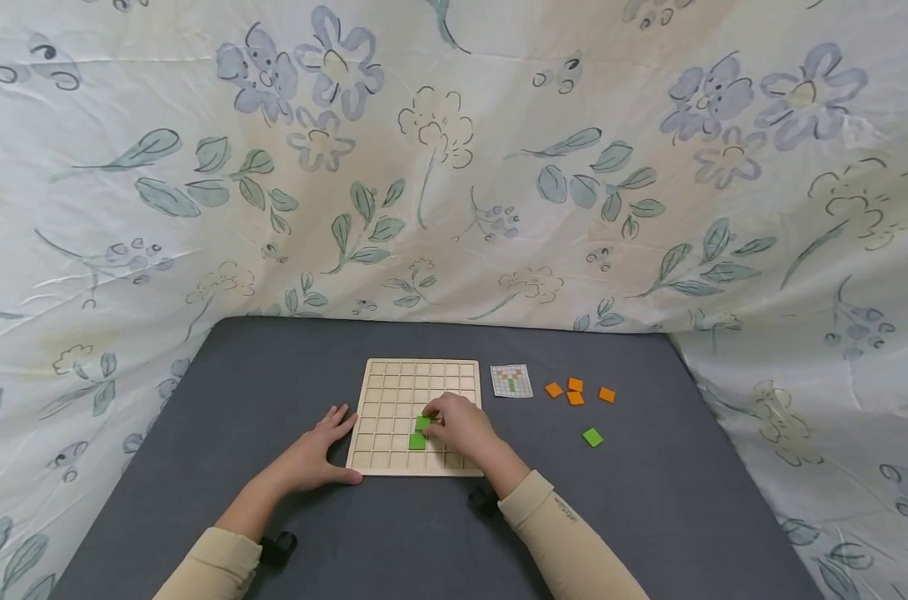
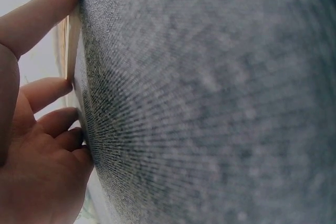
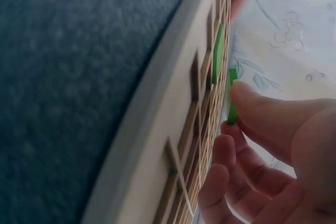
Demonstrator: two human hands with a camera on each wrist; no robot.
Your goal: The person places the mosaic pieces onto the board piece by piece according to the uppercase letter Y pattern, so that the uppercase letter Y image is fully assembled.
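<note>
A pale wooden grid board (image 1: 386,392) lies on the dark table. My right hand (image 1: 460,427) is over its middle, pinching a green square tile (image 3: 232,96) between thumb and fingertips, just above the grid. Another green tile (image 1: 417,442) sits in a cell close to the board's front edge, right by the held one. At the board's left side, my left hand (image 1: 315,454) spreads its fingers, with the thumb at the front left corner and the fingertips along the left edge. The left wrist view shows the thumb (image 2: 39,17) against the board's side.
Right of the board lies a small printed pattern card (image 1: 511,381) with a coloured grid. Beyond it are several orange tiles (image 1: 576,398) and one loose green tile (image 1: 592,437). A floral cloth (image 1: 439,208) hangs behind the dark grey table (image 1: 649,517).
</note>
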